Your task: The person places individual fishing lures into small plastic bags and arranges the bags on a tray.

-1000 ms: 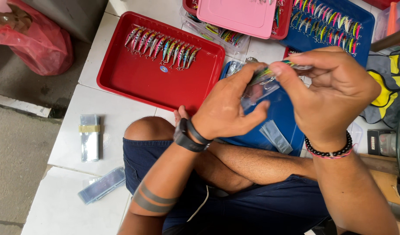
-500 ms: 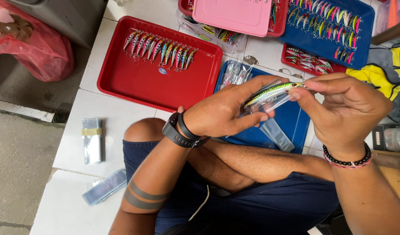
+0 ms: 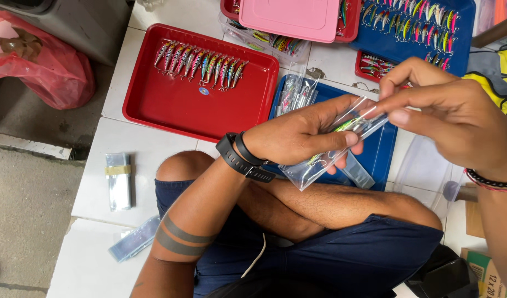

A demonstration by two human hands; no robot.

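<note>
Since the earlier frame the lure (image 3: 346, 124) has slid into the clear bag (image 3: 325, 157). Left hand (image 3: 303, 135) grips the bag; right hand (image 3: 452, 118) pinches its top corner (at two o'clock), above the blue tray (image 3: 383, 152).

Left hand (image 3: 303, 135): sitting at frame centre, palm down, fingers curling closed in a pinching grip.
Left forearm: rising from the lower left.
Right hand (image 3: 452, 118): reaching in from the right edge, thumb and forefinger pinching together.
</note>
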